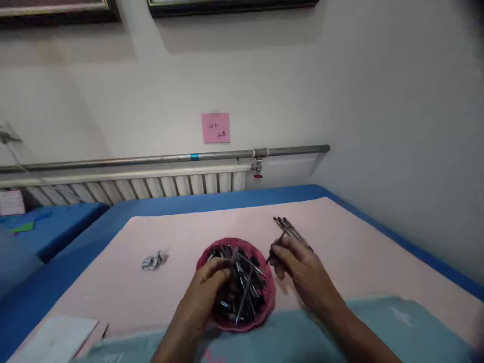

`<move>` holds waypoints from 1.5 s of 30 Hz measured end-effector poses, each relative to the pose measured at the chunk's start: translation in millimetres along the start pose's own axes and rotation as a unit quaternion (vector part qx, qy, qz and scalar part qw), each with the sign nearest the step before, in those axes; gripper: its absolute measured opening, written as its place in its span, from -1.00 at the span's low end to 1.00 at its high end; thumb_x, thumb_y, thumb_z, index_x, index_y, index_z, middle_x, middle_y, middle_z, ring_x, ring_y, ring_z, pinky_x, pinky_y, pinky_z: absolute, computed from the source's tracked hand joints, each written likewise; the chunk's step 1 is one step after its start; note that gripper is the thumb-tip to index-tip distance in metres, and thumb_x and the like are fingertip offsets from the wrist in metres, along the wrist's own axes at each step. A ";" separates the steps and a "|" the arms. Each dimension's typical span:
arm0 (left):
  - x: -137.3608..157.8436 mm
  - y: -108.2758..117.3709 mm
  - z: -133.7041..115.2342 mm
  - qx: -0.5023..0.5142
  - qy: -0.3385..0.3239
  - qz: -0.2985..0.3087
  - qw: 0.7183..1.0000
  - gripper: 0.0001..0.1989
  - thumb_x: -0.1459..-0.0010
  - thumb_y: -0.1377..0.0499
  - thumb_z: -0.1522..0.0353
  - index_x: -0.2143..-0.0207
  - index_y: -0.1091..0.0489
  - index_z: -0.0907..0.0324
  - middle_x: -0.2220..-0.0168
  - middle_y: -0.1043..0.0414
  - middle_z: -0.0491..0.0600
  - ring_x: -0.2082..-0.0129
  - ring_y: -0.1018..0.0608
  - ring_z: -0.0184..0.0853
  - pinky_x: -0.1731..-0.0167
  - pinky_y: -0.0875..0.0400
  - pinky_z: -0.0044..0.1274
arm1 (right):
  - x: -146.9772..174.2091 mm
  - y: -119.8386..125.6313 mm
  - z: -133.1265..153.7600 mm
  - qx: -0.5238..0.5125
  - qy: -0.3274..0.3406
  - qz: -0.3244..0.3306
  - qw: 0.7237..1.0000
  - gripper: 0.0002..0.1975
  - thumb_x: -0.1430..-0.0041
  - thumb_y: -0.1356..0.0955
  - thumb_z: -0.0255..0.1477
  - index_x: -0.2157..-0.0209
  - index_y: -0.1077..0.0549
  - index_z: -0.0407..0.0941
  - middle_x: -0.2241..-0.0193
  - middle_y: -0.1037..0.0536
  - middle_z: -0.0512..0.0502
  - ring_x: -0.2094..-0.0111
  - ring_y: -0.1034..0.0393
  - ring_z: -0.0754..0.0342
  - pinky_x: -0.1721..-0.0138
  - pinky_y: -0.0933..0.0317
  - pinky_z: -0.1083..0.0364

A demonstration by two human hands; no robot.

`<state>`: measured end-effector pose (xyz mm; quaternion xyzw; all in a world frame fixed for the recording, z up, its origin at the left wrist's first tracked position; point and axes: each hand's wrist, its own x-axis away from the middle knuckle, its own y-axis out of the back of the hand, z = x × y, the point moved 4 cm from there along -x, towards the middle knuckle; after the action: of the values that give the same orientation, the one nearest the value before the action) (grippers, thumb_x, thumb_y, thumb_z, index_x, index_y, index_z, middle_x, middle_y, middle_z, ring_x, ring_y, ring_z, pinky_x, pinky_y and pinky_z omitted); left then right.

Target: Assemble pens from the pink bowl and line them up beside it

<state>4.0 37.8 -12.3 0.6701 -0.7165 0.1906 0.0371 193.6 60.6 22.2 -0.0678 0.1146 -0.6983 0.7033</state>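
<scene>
A pink round basket [269, 297] with a wavy rim holds a heap of clear and black pens or pen parts [245, 288]. My left hand [212, 282] reaches over the basket's left side, fingers closed at the heap; what they grip, if anything, is hard to make out. Right of the basket, my right hand [297, 264] pinches a thin dark pen-like piece between thumb and fingers, held at a slant above the pink sheet. Just beyond that hand lie several pens [293, 229] side by side, dark ends pointing away, partly hidden by the hand.
A pink sheet [170, 292] covers the blue table [227, 198]. A crumpled silvery wrapper [155, 260] lies at left, and a white pad [56, 340] near the front left. Teal cloth [393, 327] runs along the front. Behind stand a radiator [170, 185] and pipe [151, 160].
</scene>
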 end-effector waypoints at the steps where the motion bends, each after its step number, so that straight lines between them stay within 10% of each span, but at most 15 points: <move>1: 2.4 -1.2 0.0 -0.008 -0.004 0.011 1.000 -0.78 -0.01 -0.10 0.39 0.23 -0.35 0.20 0.48 -0.38 -0.08 0.52 -0.41 -0.39 0.47 -0.32 -0.53 | 0.6 -1.1 -0.4 -0.034 -0.006 -0.012 0.999 -0.80 0.05 -0.42 -0.34 0.46 -0.36 -0.16 0.57 -0.44 0.03 0.57 -0.33 0.19 0.59 -0.19 0.21; 20: 8.5 -9.0 -0.6 -0.068 -0.032 0.038 0.996 -0.84 0.01 -0.14 0.41 0.32 -0.44 0.21 0.51 -0.41 -0.07 0.52 -0.40 -0.42 0.50 -0.27 -0.61 | 7.0 -4.9 0.4 -0.110 0.013 -0.022 0.994 -0.77 0.03 -0.40 -0.33 0.37 -0.31 -0.12 0.49 -0.48 -0.03 0.47 -0.43 0.07 0.55 -0.22 0.15; 33: 9.2 -10.0 1.0 -0.115 -0.048 0.075 0.989 -0.85 -0.02 -0.16 0.37 0.33 -0.45 0.18 0.44 -0.43 -0.08 0.45 -0.43 -0.40 0.44 -0.30 -0.60 | 9.4 -7.1 -1.3 0.064 -0.009 0.060 0.996 -0.86 0.00 -0.34 -0.35 0.43 -0.37 -0.15 0.59 -0.42 0.04 0.61 -0.27 0.19 0.54 -0.19 0.15; 38: 10.9 -10.2 0.8 -0.018 -0.022 0.070 0.997 -0.84 0.01 -0.21 0.37 0.31 -0.46 0.18 0.42 -0.47 -0.06 0.43 -0.48 -0.39 0.39 -0.35 -0.58 | 14.0 -18.0 -4.7 0.132 -0.024 0.126 0.983 -0.81 0.01 -0.35 -0.39 0.30 -0.45 -0.12 0.43 -0.48 0.00 0.39 -0.35 0.12 0.35 -0.23 0.14; 45: 7.4 7.7 -9.9 0.210 -0.016 -0.026 0.977 -0.85 -0.01 -0.21 0.44 0.30 -0.42 0.20 0.36 -0.49 -0.02 0.43 -0.52 -0.39 0.40 -0.45 -0.51 | -5.9 9.1 -17.6 0.191 0.002 0.024 0.981 -0.80 -0.03 -0.29 -0.31 0.34 -0.44 -0.13 0.49 -0.45 -0.02 0.52 -0.30 0.13 0.53 -0.19 0.14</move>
<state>-6.3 34.2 -2.6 0.6843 -0.6432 0.3249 -0.1113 197.9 67.7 3.3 0.0720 -0.0181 -0.6904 0.7196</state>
